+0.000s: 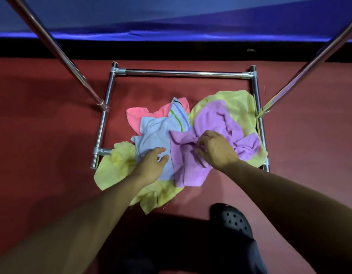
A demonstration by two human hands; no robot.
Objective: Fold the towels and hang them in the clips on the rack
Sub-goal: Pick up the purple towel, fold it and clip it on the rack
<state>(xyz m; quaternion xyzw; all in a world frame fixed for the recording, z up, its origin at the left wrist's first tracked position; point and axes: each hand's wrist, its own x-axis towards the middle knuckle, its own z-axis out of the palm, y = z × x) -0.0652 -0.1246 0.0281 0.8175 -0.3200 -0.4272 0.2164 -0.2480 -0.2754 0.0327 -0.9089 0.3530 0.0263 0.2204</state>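
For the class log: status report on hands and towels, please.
Left hand open, resting on pale blue towel. Right hand pinching purple towel. Towels heaped unfolded inside rack base; no clips visible.

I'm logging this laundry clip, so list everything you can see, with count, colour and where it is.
purple towel: one, lilac, crumpled on top of the pile, right of centre
grey towel: one, pale grey-blue with green and blue stripes, centre of the pile
pink towel: one, pink, far left of the pile, mostly under the grey one
yellow towels: yellow, near left and far right under the others; count unclear
rack frame: one, chrome tubes, base on the floor around the pile, two poles rising towards the camera
carpet: red, under everything
blue cloth: blue, along the far edge
shoe: one, black, perforated, near right
left hand: resting on the grey towel
right hand: pinching the purple towel
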